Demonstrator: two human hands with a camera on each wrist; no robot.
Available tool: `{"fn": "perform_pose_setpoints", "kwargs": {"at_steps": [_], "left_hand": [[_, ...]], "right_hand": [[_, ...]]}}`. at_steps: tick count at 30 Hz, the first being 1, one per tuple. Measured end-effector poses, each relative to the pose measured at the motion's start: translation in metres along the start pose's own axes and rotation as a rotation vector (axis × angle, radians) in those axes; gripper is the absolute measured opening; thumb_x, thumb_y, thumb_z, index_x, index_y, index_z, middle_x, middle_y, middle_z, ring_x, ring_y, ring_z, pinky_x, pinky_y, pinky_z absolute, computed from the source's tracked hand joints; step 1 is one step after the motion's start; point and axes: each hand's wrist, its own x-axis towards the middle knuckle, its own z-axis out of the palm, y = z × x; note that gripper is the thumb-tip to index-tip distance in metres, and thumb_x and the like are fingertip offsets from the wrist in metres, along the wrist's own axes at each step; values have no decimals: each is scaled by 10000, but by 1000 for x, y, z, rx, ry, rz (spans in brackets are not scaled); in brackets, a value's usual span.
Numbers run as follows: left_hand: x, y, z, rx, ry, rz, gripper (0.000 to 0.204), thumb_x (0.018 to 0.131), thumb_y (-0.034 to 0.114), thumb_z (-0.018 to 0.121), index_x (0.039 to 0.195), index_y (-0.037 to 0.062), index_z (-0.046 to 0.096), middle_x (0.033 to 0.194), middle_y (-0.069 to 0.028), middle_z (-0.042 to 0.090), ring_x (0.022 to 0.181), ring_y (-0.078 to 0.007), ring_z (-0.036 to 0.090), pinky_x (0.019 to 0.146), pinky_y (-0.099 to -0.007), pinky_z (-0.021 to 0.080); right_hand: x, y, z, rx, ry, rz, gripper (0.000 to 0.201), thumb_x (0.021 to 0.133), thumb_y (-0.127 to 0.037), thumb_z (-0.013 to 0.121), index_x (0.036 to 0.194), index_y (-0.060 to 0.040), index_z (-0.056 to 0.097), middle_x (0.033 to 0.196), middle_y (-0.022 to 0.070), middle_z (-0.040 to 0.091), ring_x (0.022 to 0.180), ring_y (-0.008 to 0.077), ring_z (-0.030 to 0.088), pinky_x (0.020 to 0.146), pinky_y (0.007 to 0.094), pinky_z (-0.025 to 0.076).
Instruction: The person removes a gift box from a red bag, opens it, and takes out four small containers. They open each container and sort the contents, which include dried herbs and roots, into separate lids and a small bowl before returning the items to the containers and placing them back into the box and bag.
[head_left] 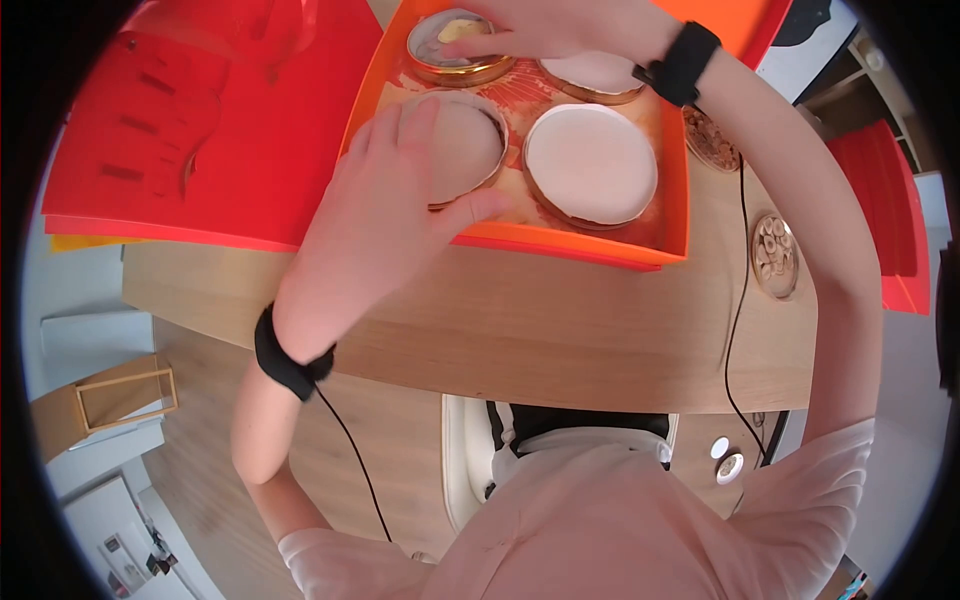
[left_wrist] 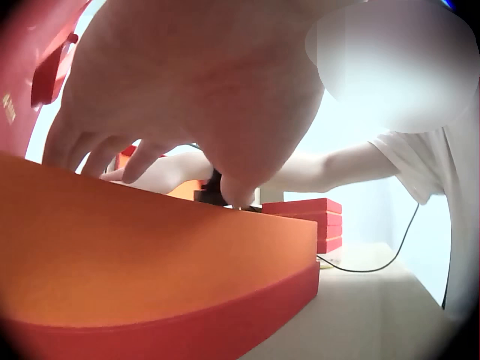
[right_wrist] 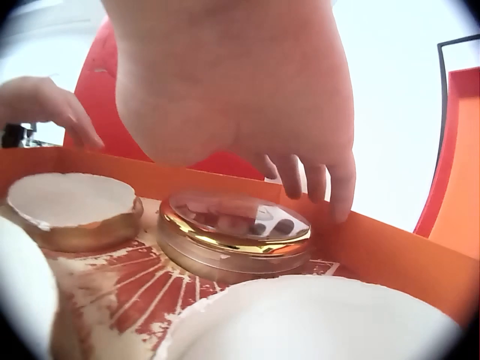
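An orange box (head_left: 672, 190) holds several round containers. My left hand (head_left: 375, 215) spreads its fingers over the front-left container (head_left: 470, 150), which has a pale top, and its thumb reaches past that container's near side. Behind it sits a round container with a clear, gold-rimmed lid (right_wrist: 236, 221). Close over this lid is my right hand (right_wrist: 240, 97), its fingers pointing down beside the box wall. From the head, the right hand's thumb overlaps the lid, while its other fingers are partly cut off. A white-topped container (head_left: 590, 165) lies at front right.
Left of the box lies a large red cover (head_left: 230, 130) with cutouts. On the wooden table (head_left: 580, 330), a dish of small round pieces (head_left: 775, 255) stands at right, near a black cable (head_left: 735, 330). Stacked red boxes (left_wrist: 330, 225) appear in the left wrist view.
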Motion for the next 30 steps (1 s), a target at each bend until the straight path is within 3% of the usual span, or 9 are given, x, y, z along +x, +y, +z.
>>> {"fn": "perform_pose_setpoints", "kwargs": {"at_steps": [3,7,10,13,16,19,22,25,30], "left_hand": [[12,-1,-3,1,-126,-76,943,813,459,835,1507,-24,416,1449,-267,516,1352,-406,515,1099,-461,457],[22,-6,-4,-23,-191,-12,1076,735,596,848,1509,-4,403,1403,-283,522,1306,-430,539,1031,-477,512],[26,-6,0,71,-213,-46,1121,700,608,865,1517,3,393,1426,-313,498,1342,-437,517,1040,-492,510],[30,-1,0,155,-215,-55,1149,688,614,870,1521,-7,380,1463,-346,457,1369,-450,492,1042,-510,508],[38,10,-6,158,-259,-99,1119,704,605,862,1503,-26,397,1468,-353,458,1362,-470,496,1042,-516,508],[50,8,-3,223,-246,-43,1055,733,578,847,1479,-37,424,1432,-335,505,1305,-472,543,1015,-495,526],[71,35,-17,91,-247,-44,962,785,546,808,1457,-42,450,1394,-306,548,1228,-453,594,979,-473,540],[98,57,-10,-40,-138,169,779,851,486,762,1362,-61,546,1395,-263,559,1287,-384,565,1041,-463,478],[151,85,9,183,-267,133,772,809,498,775,1342,-10,545,1347,-221,588,1255,-360,574,1001,-437,492]], "right_hand": [[-30,13,22,-79,297,-87,676,1031,-545,485,1308,68,551,1206,265,649,1167,410,608,978,475,498],[-80,22,27,-69,305,-19,784,953,-545,617,1407,78,474,1236,273,604,1226,406,567,1013,454,490],[-122,27,48,-75,366,22,787,900,-459,720,1481,5,461,1284,232,570,1200,371,570,999,434,489],[-160,16,63,-18,450,82,751,989,-547,592,1434,49,489,1264,238,590,1185,377,571,1007,448,485],[-181,14,86,26,462,140,793,982,-568,597,1392,102,491,1311,242,572,1228,379,555,1012,466,485],[-190,7,102,-112,713,82,796,983,-589,584,1268,152,525,1147,260,650,1104,382,633,921,478,527],[-202,-18,64,192,105,433,786,1009,-614,519,1195,149,531,869,250,688,868,394,696,785,491,558],[-205,-10,90,308,236,358,744,1039,-613,445,1142,119,525,655,203,644,671,399,679,668,489,553],[-213,-34,88,421,163,371,826,1061,-561,405,1357,210,396,665,191,653,677,376,687,635,469,553]]}}
